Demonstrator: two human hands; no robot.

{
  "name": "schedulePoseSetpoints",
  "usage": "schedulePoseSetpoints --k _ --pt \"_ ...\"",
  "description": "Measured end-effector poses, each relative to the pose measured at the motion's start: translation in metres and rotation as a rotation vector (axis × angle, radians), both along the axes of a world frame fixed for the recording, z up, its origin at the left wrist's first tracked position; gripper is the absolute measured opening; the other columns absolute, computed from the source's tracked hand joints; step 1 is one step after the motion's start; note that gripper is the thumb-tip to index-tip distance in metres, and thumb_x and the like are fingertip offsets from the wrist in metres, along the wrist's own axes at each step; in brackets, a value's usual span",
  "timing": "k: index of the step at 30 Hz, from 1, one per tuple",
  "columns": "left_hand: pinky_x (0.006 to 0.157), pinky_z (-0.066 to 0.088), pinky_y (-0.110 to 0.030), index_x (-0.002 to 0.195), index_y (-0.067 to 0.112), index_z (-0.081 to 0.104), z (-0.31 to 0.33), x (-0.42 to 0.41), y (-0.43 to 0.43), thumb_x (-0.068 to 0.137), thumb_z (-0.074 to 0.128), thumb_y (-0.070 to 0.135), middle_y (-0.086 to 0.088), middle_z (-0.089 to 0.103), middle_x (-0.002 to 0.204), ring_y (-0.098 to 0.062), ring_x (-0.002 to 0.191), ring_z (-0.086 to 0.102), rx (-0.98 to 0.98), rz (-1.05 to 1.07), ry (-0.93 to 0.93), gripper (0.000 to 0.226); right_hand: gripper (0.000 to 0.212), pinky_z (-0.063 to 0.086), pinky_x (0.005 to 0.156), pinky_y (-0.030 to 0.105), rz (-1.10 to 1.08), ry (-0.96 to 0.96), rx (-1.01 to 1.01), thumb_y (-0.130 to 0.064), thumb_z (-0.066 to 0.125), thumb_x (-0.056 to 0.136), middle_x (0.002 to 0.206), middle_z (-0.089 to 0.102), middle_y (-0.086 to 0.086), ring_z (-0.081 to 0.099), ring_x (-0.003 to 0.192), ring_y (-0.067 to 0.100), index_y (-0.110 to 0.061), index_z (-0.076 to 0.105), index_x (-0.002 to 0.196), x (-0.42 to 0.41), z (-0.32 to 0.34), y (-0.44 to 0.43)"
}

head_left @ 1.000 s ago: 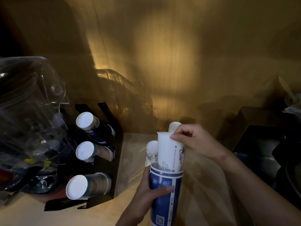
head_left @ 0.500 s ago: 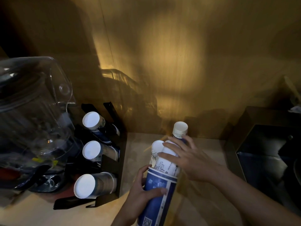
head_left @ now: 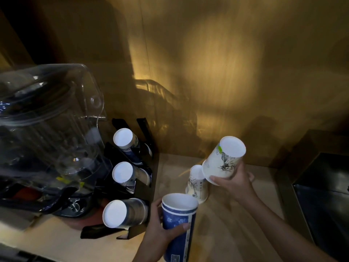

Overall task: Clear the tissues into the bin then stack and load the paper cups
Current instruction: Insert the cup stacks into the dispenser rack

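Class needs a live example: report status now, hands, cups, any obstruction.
Left hand grips blue cup stack. Right hand holds white cup, base up. Another white cup stands on counter. Holder unobstructed.

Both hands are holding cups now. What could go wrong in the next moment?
1. The right hand holds the white cup upside down, only by its rim end, so it may slip.
2. A smaller white cup stands upside down on the counter right beside that hand; a careless move could knock it over.
3. The left hand grips the tall blue cup stack while it tilts, so it may tip or slide.
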State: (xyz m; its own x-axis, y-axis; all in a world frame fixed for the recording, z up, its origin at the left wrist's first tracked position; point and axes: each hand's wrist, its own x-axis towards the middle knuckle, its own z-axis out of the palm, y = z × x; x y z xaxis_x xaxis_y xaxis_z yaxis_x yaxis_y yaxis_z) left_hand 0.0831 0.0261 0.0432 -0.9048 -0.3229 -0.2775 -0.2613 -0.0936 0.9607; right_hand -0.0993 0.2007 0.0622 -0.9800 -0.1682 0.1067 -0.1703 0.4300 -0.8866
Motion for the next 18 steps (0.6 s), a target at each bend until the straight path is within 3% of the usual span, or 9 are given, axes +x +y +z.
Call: schedulePoseSetpoints --k 3,7,10,12,15,18 --pt "0.061 0.048 -0.002 0.106 0.035 0.041 -0.005 0.004 -0.002 0.052 0.09 0.01 0.017 0.054 0.112 0.004 0.092 0.058 -0.038 0.01 -0.02 0.077 0.081 0.023 0.104 0.036 0.048 -0.11 -0.089 -0.041 0.085 0.045 0.113 0.058 -0.003 0.039 0.12 0.025 -0.033 0.039 0.111 0.0 -0.008 -0.019" --pt "0.07 0.049 -0.004 0.12 0.031 0.03 -0.006 0.01 -0.001 0.056 0.089 0.008 0.016 0.05 0.115 0.005 0.097 0.053 -0.122 0.004 -0.03 0.09 0.081 0.014 0.091 0.031 0.089 -0.168 0.027 -0.044 0.08 0.042 0.112 0.054 -0.009 0.035 0.125 0.025 -0.033 0.036 0.109 0.0 -0.014 -0.038" --pt "0.072 0.05 -0.005 0.124 0.03 0.028 -0.006 0.013 -0.001 0.057 0.088 0.009 0.019 0.048 0.116 0.003 0.1 0.052 -0.123 0.004 -0.044 0.092 0.106 0.01 0.108 0.043 0.153 -0.193 0.072 -0.038 0.087 0.047 0.136 0.046 -0.003 0.03 0.132 0.025 -0.035 0.024 0.133 -0.002 -0.026 -0.037" --pt "0.079 0.051 -0.01 0.125 0.028 0.029 -0.006 0.012 -0.002 0.059 0.087 0.006 0.013 0.049 0.119 -0.003 0.105 0.053 -0.12 0.024 -0.032 0.091 0.106 0.014 0.112 0.047 0.103 -0.192 0.055 -0.035 0.087 0.052 0.138 0.044 -0.002 0.033 0.131 0.024 -0.035 0.022 0.136 0.001 -0.031 -0.033" --pt "0.075 0.051 -0.014 0.119 0.032 0.034 -0.004 0.003 0.0 0.058 0.087 0.006 0.013 0.051 0.117 -0.003 0.103 0.054 -0.101 0.061 -0.011 0.084 0.072 0.037 0.101 0.042 0.085 -0.126 -0.02 -0.03 0.081 0.065 0.123 0.054 -0.007 0.046 0.119 0.02 -0.036 0.04 0.124 0.012 -0.028 -0.026" --pt "0.072 0.046 -0.014 0.111 0.036 0.036 -0.002 -0.011 0.006 0.057 0.088 0.015 0.015 0.053 0.108 0.0 0.094 0.054 -0.117 0.082 -0.018 0.077 0.023 0.05 0.079 0.024 0.245 -0.146 -0.088 -0.02 0.07 0.078 0.096 0.066 -0.014 0.062 0.098 0.015 -0.038 0.062 0.09 0.026 -0.015 -0.021"
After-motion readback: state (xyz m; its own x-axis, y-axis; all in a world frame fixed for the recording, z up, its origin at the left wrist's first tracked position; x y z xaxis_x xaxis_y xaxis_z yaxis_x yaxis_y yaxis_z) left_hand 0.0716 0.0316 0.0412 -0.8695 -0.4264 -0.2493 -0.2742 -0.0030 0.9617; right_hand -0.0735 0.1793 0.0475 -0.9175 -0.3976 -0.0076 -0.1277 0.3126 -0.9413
